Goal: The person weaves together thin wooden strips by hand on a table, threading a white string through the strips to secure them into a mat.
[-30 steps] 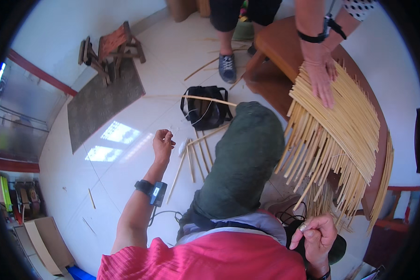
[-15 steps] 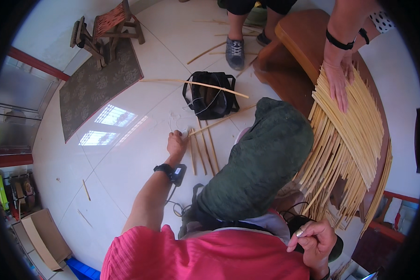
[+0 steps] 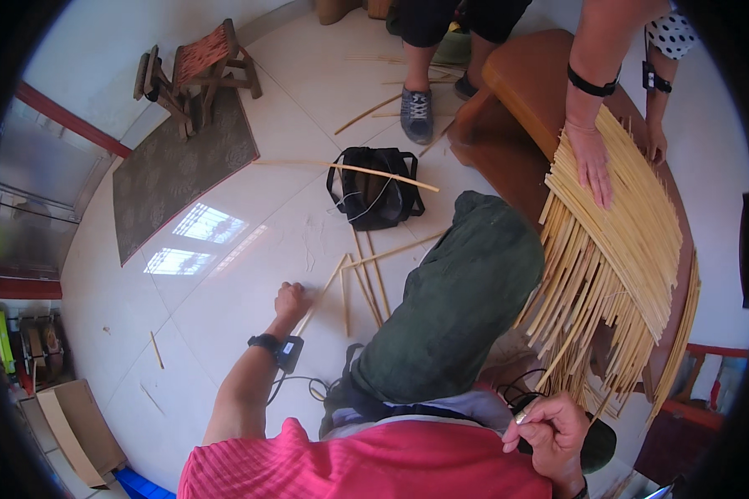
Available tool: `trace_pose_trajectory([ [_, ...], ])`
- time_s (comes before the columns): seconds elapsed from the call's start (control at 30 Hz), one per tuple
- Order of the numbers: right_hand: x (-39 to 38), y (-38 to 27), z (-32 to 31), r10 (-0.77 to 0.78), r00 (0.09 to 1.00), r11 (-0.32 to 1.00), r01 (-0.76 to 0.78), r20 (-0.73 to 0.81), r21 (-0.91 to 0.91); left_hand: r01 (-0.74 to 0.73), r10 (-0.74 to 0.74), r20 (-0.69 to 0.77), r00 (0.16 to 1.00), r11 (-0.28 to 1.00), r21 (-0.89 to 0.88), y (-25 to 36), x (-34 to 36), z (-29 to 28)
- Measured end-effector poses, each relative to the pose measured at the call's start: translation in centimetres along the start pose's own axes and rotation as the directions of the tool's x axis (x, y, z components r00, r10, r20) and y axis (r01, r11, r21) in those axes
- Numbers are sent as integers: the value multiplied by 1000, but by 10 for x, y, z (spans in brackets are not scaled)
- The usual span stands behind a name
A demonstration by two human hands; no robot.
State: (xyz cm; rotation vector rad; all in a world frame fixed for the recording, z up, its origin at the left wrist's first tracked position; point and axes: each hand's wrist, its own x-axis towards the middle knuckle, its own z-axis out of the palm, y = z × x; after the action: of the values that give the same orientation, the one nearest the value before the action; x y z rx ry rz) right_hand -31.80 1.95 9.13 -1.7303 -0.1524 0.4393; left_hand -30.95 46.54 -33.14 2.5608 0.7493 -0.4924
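Down on the white tiled floor (image 3: pixel 225 274), my left hand (image 3: pixel 290 299) has dropped onto a thin bamboo strip (image 3: pixel 320 295), seemingly pinching it; right hand (image 3: pixel 549 432) stays fisted around a small tool.

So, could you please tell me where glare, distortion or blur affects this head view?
In the head view, window glare makes two bright patches on the white floor; the fisheye bends the mat edges and darkens the rim; the left hand on the bamboo strip looks sharp, and the right hand near the lower edge is slightly soft.
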Motion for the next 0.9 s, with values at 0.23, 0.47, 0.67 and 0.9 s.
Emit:
trace_pose_trajectory([
  [0.23,10,-1,-3,-6,998,999,9,55,-48,-430,271,-365,891,762,-483,125,85,-1],
  [0.47,7,-2,-7,1,1000,999,-1,-17,-37,11,214,264,941,757,-654,145,103,-77],
  [0.67,8,2,-6,13,1000,1000,-13,13,0,-331,484,17,875,623,-709,159,30,-258],
  [0.9,6,-4,-6,-43,996,999,45,83,-26,-648,505,-416,756,487,-586,220,-51,-378],
])
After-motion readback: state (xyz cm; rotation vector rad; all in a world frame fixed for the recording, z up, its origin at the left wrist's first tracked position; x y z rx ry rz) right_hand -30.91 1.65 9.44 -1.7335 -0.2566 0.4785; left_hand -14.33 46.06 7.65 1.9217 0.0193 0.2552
